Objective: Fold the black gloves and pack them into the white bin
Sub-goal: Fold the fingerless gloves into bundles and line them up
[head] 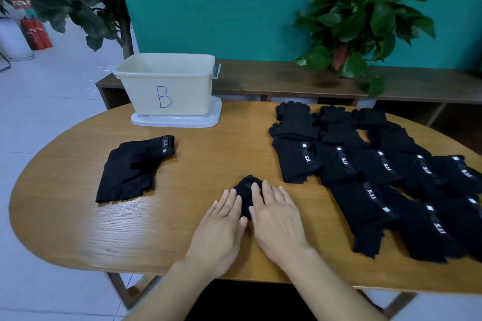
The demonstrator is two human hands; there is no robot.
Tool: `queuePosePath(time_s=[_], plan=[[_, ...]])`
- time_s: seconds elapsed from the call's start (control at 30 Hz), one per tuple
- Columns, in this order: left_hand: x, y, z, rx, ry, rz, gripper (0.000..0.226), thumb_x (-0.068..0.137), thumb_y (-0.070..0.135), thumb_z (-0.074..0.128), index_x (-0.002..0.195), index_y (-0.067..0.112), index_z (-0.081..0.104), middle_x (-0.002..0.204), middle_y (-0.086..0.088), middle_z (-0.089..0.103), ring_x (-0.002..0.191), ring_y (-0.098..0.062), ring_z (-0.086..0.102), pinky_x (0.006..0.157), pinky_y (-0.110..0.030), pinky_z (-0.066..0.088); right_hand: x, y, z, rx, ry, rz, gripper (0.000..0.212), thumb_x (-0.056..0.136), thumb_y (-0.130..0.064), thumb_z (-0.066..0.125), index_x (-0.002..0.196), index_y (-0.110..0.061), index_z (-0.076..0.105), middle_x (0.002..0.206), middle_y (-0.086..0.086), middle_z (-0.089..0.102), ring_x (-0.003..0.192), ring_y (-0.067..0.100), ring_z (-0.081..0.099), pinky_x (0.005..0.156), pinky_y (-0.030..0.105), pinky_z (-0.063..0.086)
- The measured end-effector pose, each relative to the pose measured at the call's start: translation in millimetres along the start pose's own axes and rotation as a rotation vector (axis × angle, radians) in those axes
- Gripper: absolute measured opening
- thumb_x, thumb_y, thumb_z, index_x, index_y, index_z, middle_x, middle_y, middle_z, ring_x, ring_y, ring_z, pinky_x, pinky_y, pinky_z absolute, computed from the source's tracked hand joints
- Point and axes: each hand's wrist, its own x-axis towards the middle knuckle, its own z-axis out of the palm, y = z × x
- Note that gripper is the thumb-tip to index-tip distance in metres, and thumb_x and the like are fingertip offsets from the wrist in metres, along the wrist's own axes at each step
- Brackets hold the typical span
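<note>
Both hands are laid flat, palms down, near the middle of the table's (pixel 78 229) near edge. The left hand (pixel 220 227) and right hand (pixel 276 219) are held side by side, fingers straight and slightly spread, and are pressed onto a small folded black glove (pixel 246 187), most of which is covered by them. Nothing is gripped by either hand; the forearms are extended in from the near edge.

Toward the left end of the table a second black glove (pixel 130 169) is seen lying flat, its wrist strap marked "5.11". Across the right end a spread of black gloves (pixel 378 177) is laid out in overlapping rows, touching one another, and "5.11" is printed on several straps beside small white tabs.

At the far edge the white bin (pixel 167 86) is set upon its lid (pixel 177 120), and a blue handwritten "B" is carried on its front wall. A potted plant (pixel 362 18) is placed on the brown shelf (pixel 260 78) behind the table.
</note>
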Motion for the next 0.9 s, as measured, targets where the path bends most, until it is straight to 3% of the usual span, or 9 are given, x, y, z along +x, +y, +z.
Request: queuePosePath(time_s=[0.13,0.3,0.57,0.63,0.7,0.77,0.83,0.9], plan=[[18,10,2,-0.017,-0.07,0.242,0.084,0.083,0.06,-0.009,0.156,0.019,0.006,0.159,0.012,-0.008,0.145,0.002,-0.016,0.114,-0.014,-0.014,-34,9,0,0.008,0.002,0.214,0.059,0.09,-0.033,0.031,0.124,0.003,0.063,0.122,0.03,0.061,0.11,0.039,0.064,0.098,0.05,0.049],[46,31,11,0.01,-0.112,0.409,0.081,0.086,0.059,-0.008,0.155,0.021,0.008,0.159,0.014,-0.006,0.144,0.004,-0.015,0.111,-0.011,-0.017,-49,28,1,0.007,0.049,0.376,0.064,0.091,-0.036,0.03,0.129,0.007,0.057,0.134,0.031,0.052,0.124,0.042,0.053,0.105,0.05,0.027],[67,41,16,0.001,-0.118,0.47,0.078,0.088,0.057,-0.005,0.156,0.022,0.009,0.161,0.012,-0.002,0.144,0.004,-0.014,0.114,-0.013,-0.012,-44,42,-3,0.045,0.012,0.453,0.065,0.092,-0.04,0.029,0.124,0.008,0.06,0.131,0.029,0.056,0.123,0.04,0.055,0.106,0.051,0.025],[64,40,15,-0.036,-0.081,0.469,0.072,0.092,0.054,0.0,0.155,0.022,0.012,0.161,0.011,0.0,0.146,0.003,-0.012,0.116,-0.014,-0.009,-44,43,-5,0.072,-0.042,0.46,0.071,0.098,-0.044,0.019,0.124,0.006,0.061,0.13,0.028,0.057,0.122,0.04,0.056,0.105,0.051,0.024],[59,38,12,-0.084,-0.02,0.462,0.065,0.097,0.05,0.007,0.155,0.022,0.016,0.161,0.01,0.005,0.147,0.002,-0.008,0.117,-0.015,-0.006,-41,43,-16,0.061,-0.038,0.463,0.096,0.095,-0.053,-0.016,0.138,0.002,0.05,0.142,0.026,0.047,0.136,0.038,0.042,0.112,0.049,0.014],[53,35,6,-0.127,0.042,0.449,0.06,0.1,0.048,0.013,0.154,0.023,0.021,0.16,0.01,0.01,0.147,0.002,-0.004,0.118,-0.015,-0.003,-37,44,-26,-0.023,-0.062,0.421,0.117,0.069,-0.057,-0.047,0.154,-0.008,0.017,0.159,0.021,0.016,0.149,0.033,0.008,0.116,0.047,-0.008],[47,29,-4,-0.137,0.096,0.425,0.059,0.1,0.047,0.015,0.154,0.023,0.023,0.159,0.011,0.013,0.148,0.002,0.0,0.117,-0.014,-0.002,-32,39,-41,-0.035,-0.09,0.393,0.106,0.069,-0.057,-0.041,0.156,-0.013,0.002,0.162,0.018,0.0,0.15,0.03,-0.006,0.117,0.048,-0.012],[40,18,-17,-0.135,0.137,0.39,0.06,0.1,0.048,0.014,0.153,0.022,0.026,0.159,0.009,0.018,0.148,0.0,0.006,0.117,-0.014,0.001,-24,28,-56,-0.038,-0.075,0.373,0.085,0.085,-0.054,-0.02,0.156,-0.013,0.005,0.162,0.018,0.0,0.15,0.03,-0.004,0.118,0.048,-0.007]])
